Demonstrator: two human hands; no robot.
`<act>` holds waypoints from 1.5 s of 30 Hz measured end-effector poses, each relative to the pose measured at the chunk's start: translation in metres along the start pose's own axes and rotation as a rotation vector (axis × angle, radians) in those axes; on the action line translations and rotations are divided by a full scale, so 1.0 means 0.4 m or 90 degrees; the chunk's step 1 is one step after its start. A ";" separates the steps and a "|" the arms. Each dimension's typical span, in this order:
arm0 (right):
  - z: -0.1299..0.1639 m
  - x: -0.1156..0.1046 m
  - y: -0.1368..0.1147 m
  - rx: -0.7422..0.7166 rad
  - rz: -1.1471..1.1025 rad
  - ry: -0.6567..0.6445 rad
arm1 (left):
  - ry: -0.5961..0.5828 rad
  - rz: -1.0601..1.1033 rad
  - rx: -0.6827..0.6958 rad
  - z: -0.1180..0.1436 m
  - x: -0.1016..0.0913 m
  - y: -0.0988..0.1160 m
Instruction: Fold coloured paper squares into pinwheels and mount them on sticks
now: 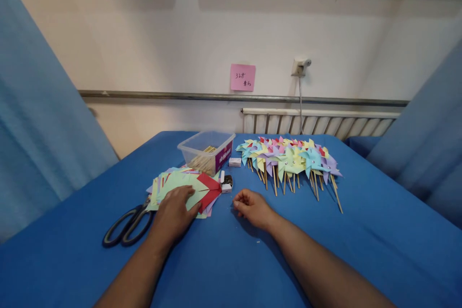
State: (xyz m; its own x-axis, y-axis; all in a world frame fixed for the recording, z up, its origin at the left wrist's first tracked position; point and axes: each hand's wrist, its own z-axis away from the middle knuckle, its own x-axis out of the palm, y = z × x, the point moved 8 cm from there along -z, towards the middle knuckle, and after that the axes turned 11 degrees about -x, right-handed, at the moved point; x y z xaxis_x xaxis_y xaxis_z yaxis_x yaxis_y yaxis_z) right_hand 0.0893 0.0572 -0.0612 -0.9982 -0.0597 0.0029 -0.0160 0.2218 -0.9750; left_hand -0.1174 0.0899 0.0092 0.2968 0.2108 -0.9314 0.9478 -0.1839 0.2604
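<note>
A loose stack of coloured paper sheets [180, 184] lies left of centre on the blue cloth, green and red pieces uppermost. My left hand [175, 210] rests on its near side, thumb and fingers apart on the green paper. Its slit red corners point right, towards a small open box [226, 185] with dark little pieces in it. Just right of that box, my right hand [252, 207] hovers low over the cloth with thumb and forefinger pinched; whatever is between the tips is too small to make out. Dark-handled scissors [128, 226] lie by my left wrist, blades partly under the paper.
Behind the papers stands a clear plastic tub [205, 147] of wooden sticks, with a small closed box [235, 162] beside it. Finished paper pinwheels [288, 159] on sticks are heaped at the back right. Blue curtains [39, 106] hang at both sides; a wall is behind.
</note>
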 end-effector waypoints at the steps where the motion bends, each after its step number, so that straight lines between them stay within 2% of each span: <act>1: -0.001 0.000 0.000 0.000 0.001 -0.001 | 0.000 -0.003 0.001 -0.002 0.000 0.002; 6: -0.003 -0.001 0.009 0.000 0.017 -0.005 | -0.002 0.008 -0.021 -0.007 -0.006 -0.010; 8: -0.004 -0.001 0.013 0.000 0.019 -0.005 | -0.002 0.038 -0.049 -0.010 -0.014 -0.025; 10: -0.003 -0.001 0.014 0.002 0.015 -0.006 | 0.030 0.091 -0.099 -0.012 -0.037 -0.044; 12: -0.003 -0.001 0.010 0.005 0.006 -0.007 | 0.099 0.168 -0.173 -0.009 -0.076 -0.062; 14: -0.003 -0.002 0.000 0.008 -0.007 -0.006 | 0.156 0.280 -0.229 -0.002 -0.115 -0.057; 16: -0.004 -0.006 -0.011 0.014 -0.025 -0.002 | 0.206 0.400 -0.274 0.005 -0.146 -0.026; 17: -0.004 -0.008 -0.014 0.026 -0.050 0.005 | 0.200 0.474 -0.279 0.004 -0.150 0.003; 19: -0.002 -0.015 -0.018 0.062 -0.145 0.032 | 0.113 0.707 -0.275 -0.008 -0.126 0.079; 21: -0.002 -0.026 -0.024 0.088 -0.277 0.075 | -0.037 0.921 -0.262 -0.023 -0.074 0.172; 23: -0.006 -0.039 -0.040 0.081 -0.392 0.106 | -0.187 1.001 -0.252 -0.030 -0.012 0.251; 24: -0.009 -0.046 -0.050 0.068 -0.433 0.114 | -0.229 1.008 -0.259 -0.031 0.018 0.272; 27: -0.015 -0.066 -0.071 0.036 -0.485 0.127 | -0.253 0.986 -0.318 -0.030 0.095 0.273; 29: -0.016 -0.078 -0.070 0.024 -0.462 0.147 | -0.249 0.937 -0.305 -0.031 0.121 0.262; 34: -0.016 -0.094 -0.035 0.021 -0.320 0.191 | -0.202 0.828 -0.254 -0.035 0.124 0.235; 38: -0.015 -0.098 -0.017 0.016 -0.302 0.226 | -0.209 0.806 -0.264 -0.035 0.130 0.231; 40: -0.012 -0.098 -0.016 0.013 -0.310 0.236 | -0.238 0.853 -0.277 -0.031 0.139 0.238; 45: 0.002 -0.097 -0.028 0.005 -0.329 0.262 | -0.364 0.962 -0.288 -0.005 0.169 0.280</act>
State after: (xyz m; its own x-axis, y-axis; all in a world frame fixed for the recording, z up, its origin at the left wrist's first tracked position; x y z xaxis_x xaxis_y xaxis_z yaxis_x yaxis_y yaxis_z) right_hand 0.1281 0.0561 -0.0505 -0.8029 0.2209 0.5536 -0.4997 0.2569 -0.8272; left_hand 0.0088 0.0853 -0.0240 0.9294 -0.2559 0.2661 -0.1441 0.4120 0.8997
